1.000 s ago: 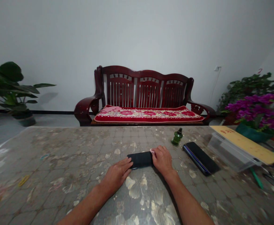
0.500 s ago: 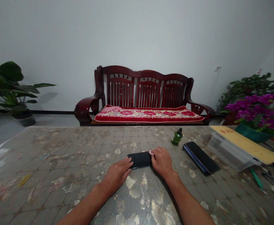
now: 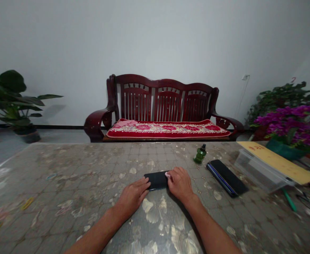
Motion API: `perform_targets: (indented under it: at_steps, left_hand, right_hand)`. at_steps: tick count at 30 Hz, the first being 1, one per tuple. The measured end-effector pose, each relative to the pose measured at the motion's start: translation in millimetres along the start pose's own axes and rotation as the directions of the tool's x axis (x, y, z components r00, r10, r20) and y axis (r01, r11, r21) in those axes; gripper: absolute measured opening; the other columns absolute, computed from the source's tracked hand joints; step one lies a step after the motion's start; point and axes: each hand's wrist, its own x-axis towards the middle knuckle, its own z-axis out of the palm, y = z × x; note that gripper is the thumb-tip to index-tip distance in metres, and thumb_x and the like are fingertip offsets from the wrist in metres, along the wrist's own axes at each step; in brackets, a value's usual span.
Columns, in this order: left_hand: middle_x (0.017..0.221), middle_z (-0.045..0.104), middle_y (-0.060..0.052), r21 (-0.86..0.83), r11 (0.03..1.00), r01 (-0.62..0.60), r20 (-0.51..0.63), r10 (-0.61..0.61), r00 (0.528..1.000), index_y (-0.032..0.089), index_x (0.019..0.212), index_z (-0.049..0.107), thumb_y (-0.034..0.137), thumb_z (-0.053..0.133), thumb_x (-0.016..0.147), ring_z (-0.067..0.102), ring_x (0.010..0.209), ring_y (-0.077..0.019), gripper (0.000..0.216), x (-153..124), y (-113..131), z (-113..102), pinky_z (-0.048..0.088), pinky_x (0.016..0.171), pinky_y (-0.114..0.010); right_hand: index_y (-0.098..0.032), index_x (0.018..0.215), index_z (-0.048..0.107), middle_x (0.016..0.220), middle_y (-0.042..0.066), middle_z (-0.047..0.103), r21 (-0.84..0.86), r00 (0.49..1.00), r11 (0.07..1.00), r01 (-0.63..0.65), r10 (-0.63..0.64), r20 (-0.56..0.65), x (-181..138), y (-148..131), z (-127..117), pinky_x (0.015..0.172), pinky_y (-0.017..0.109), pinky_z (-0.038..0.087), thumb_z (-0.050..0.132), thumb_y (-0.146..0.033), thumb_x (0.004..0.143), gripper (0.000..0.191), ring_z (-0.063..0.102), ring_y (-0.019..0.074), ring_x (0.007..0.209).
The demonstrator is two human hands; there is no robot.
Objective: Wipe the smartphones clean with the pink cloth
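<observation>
A black phone lies flat on the patterned table in front of me. My left hand rests on the table with its fingers stretched out, touching the phone's left end. My right hand covers the phone's right part, fingers closed on a small white-pink pad pressed onto the screen.
A small green bottle stands beyond the phone to the right. A second dark phone lies further right, beside a clear plastic box with a yellow lid. Purple flowers stand at the right edge. A wooden bench faces the table.
My right hand has slid a little to the left along the phone with the pad. The left hand has stayed in place.
</observation>
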Motion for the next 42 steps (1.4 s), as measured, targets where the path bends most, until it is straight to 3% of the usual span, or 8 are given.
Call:
perform_targets:
  at_steps: [4,12,20,28,36,42]
  left_hand:
    - [0.13,0.067,-0.007,-0.017,1.0,0.005,-0.014,-0.005,1.0,0.023,0.119,0.071,0.017,0.058,0.091,0.064,0.12,-0.0244,0.031,-0.6,-1.7,2.9,0.052,0.103,-0.039]
    - [0.131,0.066,-0.008,-0.008,0.999,0.033,0.02,-0.033,0.999,0.023,0.119,0.071,0.015,0.059,0.089,0.063,0.121,-0.025,0.033,-0.5,0.5,0.0,0.051,0.103,-0.041]
    - [0.132,0.066,-0.008,0.032,0.999,0.035,0.061,-0.037,0.997,0.023,0.12,0.07,0.017,0.059,0.09,0.064,0.12,-0.025,0.033,0.8,0.2,-1.6,0.05,0.104,-0.041]
    - [0.132,0.065,-0.01,-0.001,0.998,0.064,0.087,-0.063,0.994,0.02,0.121,0.071,0.015,0.06,0.089,0.063,0.121,-0.0262,0.034,2.3,5.3,-5.6,0.049,0.106,-0.042]
    - [0.125,0.07,-0.009,-0.045,0.998,0.048,0.053,-0.046,0.998,0.023,0.117,0.073,0.017,0.065,0.086,0.064,0.119,-0.0269,0.032,5.8,-5.5,-6.4,0.049,0.105,-0.045]
    - [0.136,0.063,-0.008,-0.129,0.991,0.02,0.054,-0.013,0.998,0.025,0.108,0.074,0.019,0.072,0.083,0.055,0.129,-0.0279,0.026,16.0,-7.3,-17.1,0.038,0.114,-0.047]
  right_hand:
    - [-0.021,0.086,0.073,0.083,0.005,0.065,-0.046,0.999,0.998,-0.043,0.041,-0.034,0.1,11.6,1.9,0.076,0.032,0.033,0.06,-0.015,0.086,0.014,0.052,0.0212,0.085]
    - [-0.022,0.086,0.072,0.081,0.003,0.063,0.105,0.992,0.986,0.128,-0.129,0.001,-7.1,-17.7,1.4,0.075,0.03,0.034,0.062,-0.015,0.084,0.012,0.051,0.0189,0.083]
    - [-0.021,0.08,0.073,0.078,0.004,0.064,-0.012,0.995,0.999,-0.049,0.047,-0.089,-3.4,14.7,3.4,0.075,0.032,0.033,0.062,-0.014,0.084,0.013,0.051,0.0204,0.081]
    - [-0.023,0.083,0.072,0.077,0.002,0.062,0.146,0.986,0.975,0.167,-0.168,-0.007,-11.0,-14.0,2.4,0.073,0.029,0.033,0.062,-0.014,0.083,0.013,0.051,0.018,0.08]
    - [-0.021,0.078,0.072,0.077,0.004,0.063,-0.001,0.997,1.0,-0.021,0.021,-0.075,-6.4,16.6,-0.2,0.075,0.031,0.034,0.062,-0.012,0.08,0.014,0.052,0.02,0.082]
    - [-0.02,0.081,0.071,0.078,0.004,0.062,0.077,0.994,0.993,0.093,-0.088,-0.064,-8.2,7.3,1.3,0.074,0.03,0.033,0.061,-0.012,0.08,0.013,0.051,0.0193,0.082]
